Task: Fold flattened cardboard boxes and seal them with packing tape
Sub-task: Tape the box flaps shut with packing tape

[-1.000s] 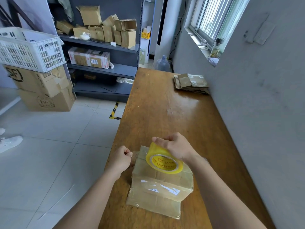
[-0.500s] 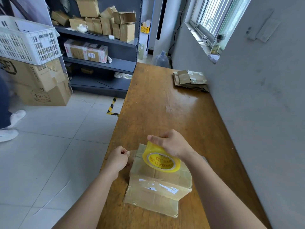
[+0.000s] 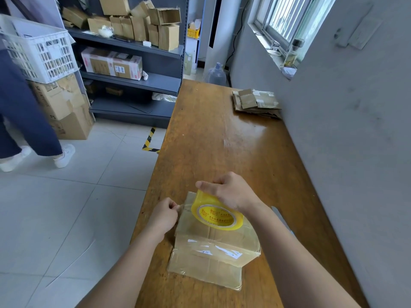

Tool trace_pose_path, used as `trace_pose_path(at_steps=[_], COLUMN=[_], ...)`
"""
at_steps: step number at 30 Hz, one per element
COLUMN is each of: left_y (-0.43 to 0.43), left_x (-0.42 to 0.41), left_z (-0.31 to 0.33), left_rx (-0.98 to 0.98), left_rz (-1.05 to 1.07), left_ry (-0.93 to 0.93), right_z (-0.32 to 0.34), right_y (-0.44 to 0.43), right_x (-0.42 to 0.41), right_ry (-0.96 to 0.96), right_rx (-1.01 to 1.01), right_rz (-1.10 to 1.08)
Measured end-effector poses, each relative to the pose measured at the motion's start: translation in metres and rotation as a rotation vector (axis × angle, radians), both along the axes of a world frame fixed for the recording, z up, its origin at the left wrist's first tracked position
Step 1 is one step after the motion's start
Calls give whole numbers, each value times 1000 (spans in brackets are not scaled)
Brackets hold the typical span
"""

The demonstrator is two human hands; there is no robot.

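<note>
Far left: white perforated plastic crate (image 3: pixel 42 54) resting on stacked large brown cardboard cartons (image 3: pixel 66 107), with a person's dark blue trouser leg (image 3: pixel 22 112) and white shoe (image 3: pixel 64 155) in front, blurred. Further right, behind: dark grey metal shelving (image 3: pixel 138 83) loaded with small brown cardboard boxes (image 3: pixel 142 27). Lower centre, at the near end of the long brown wooden table (image 3: pixel 222 141): left hand (image 3: pixel 163 215), fingers curled, pinching the free end of the clear tape strip (image 3: pixel 183 206) beside the upper left edge of the small brown cardboard box wrapped in glossy clear tape (image 3: pixel 213 247). Just right: yellow-cored roll of clear packing tape (image 3: pixel 216 215), tilted, resting on the box top, grasped over its upper rim by the right hand (image 3: pixel 229 192). Box standing near the table's left edge, one bottom flap lying flat toward the viewer. Far end of the table, against the grey wall: low stack of flattened brown cardboard boxes (image 3: pixel 255 103), well apart from both hands. Upper right: barred window (image 3: pixel 289 16), small bottle (image 3: pixel 293 52) on the sill.
</note>
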State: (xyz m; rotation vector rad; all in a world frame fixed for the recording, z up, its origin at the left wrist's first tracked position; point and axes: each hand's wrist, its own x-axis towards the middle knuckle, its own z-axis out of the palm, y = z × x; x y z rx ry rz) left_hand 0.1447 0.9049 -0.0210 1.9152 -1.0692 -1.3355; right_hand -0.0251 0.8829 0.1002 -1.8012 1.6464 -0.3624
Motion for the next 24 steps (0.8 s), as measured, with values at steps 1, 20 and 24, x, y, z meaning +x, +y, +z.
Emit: trace_pose_path(at_steps=[1, 20, 24], left_y=[1, 8, 10], left_x=[-3, -6, -5], left_z=[1, 14, 13], left_rx=[-7, 212, 232], left_rz=[-12, -55, -47], left_ry=[-11, -72, -122], right_z=[0, -2, -2], right_y=[0, -3, -1], right_x=[0, 0, 0], right_ry=[-4, -40, -47], right_rx=[-4, -27, -22], right_rz=[-3, -34, -36])
